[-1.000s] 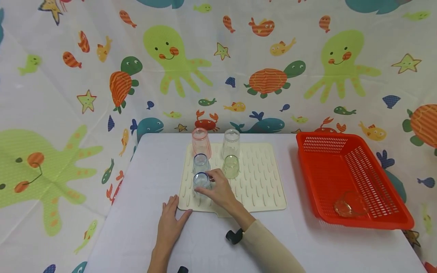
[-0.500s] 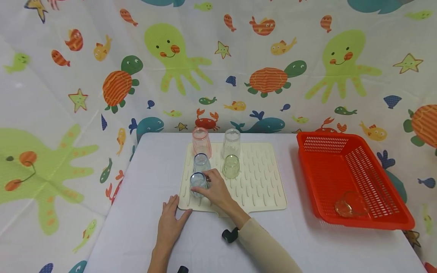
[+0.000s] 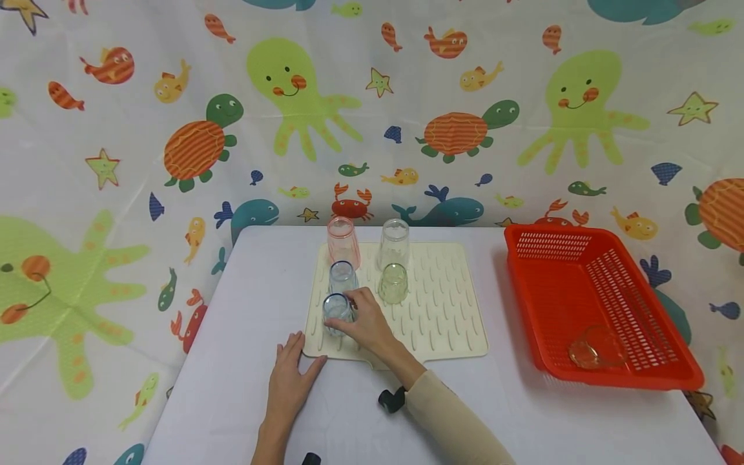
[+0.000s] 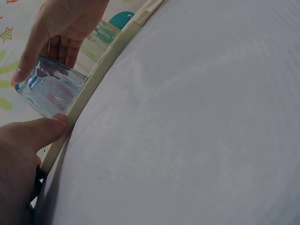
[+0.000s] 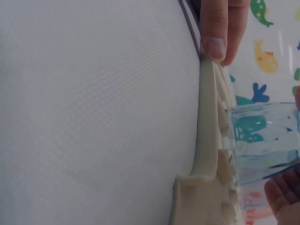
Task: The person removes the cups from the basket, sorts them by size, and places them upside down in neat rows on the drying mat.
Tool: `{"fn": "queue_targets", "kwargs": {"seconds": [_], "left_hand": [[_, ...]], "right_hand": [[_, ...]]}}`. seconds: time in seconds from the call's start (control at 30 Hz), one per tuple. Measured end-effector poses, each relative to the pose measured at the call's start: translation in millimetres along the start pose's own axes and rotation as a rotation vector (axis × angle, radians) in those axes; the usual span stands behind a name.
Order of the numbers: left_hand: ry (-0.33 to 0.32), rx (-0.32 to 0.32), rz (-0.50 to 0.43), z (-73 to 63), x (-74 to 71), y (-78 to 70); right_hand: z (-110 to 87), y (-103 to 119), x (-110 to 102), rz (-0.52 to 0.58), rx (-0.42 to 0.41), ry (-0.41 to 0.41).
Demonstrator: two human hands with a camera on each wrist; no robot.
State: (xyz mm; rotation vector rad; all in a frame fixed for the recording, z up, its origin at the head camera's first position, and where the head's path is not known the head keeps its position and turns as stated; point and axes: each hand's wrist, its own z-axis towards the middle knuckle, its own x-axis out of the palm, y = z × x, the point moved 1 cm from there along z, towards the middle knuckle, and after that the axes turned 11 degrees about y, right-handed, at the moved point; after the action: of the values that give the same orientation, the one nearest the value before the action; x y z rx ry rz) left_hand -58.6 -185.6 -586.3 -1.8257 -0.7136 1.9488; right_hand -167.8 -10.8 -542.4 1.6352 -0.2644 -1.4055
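Note:
My right hand (image 3: 367, 323) holds a small blue-rimmed glass (image 3: 337, 315) near its rim, thumb on the near side and fingers on the far side. The glass stands on the front left of a cream drying mat (image 3: 442, 310); the left wrist view shows its base against the mat. My left hand (image 3: 289, 376) rests at the mat's front left corner, fingers along the left edge and thumb at the front edge. Right behind the held glass is another blue-rimmed glass (image 3: 343, 278). A short green glass (image 3: 393, 284) stands to the right of that one.
At the back of the mat stand a tall pink glass (image 3: 343, 245) and a tall clear glass (image 3: 394, 245). A red plastic basket (image 3: 540, 310) sits to the right, with a clear glass (image 3: 597, 349) lying in it. A patterned curtain hangs behind the white table.
My right hand has shifted the blue-rimmed glass slightly left on the mat, mostly in the first half second. The left hand stays at the mat's corner.

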Motion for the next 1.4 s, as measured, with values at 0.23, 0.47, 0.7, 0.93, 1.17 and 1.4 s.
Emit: {"fn": "queue_targets", "kwargs": {"seconds": [0.23, 0.47, 0.7, 0.93, 1.17, 1.4], "left_hand": [[0.006, -0.006, -0.012, 0.3, 0.3, 0.8], [0.024, -0.016, -0.02, 0.8, -2.0, 0.6], [0.057, -0.04, -0.036, 1.8, -4.7, -0.3], [0.059, -0.044, -0.029, 2.5, -6.5, -1.5], [0.06, -0.048, -0.035, 3.1, -6.6, -2.9], [0.047, -0.051, -0.043, 3.8, -4.8, -1.1]], "right_hand": [[-0.4, 3.8, -6.3, -0.012, 0.021, 0.018], [-0.5, 6.8, -15.0, 0.017, -0.014, -0.004], [-1.6, 12.2, -25.8, 0.073, -0.058, -0.027], [-4.2, 24.0, -42.7, 0.021, -0.103, -0.094], [-8.4, 30.2, -60.4, -0.028, -0.129, -0.134], [-15.4, 32.9, -74.5, -0.035, -0.131, -0.147]]}}
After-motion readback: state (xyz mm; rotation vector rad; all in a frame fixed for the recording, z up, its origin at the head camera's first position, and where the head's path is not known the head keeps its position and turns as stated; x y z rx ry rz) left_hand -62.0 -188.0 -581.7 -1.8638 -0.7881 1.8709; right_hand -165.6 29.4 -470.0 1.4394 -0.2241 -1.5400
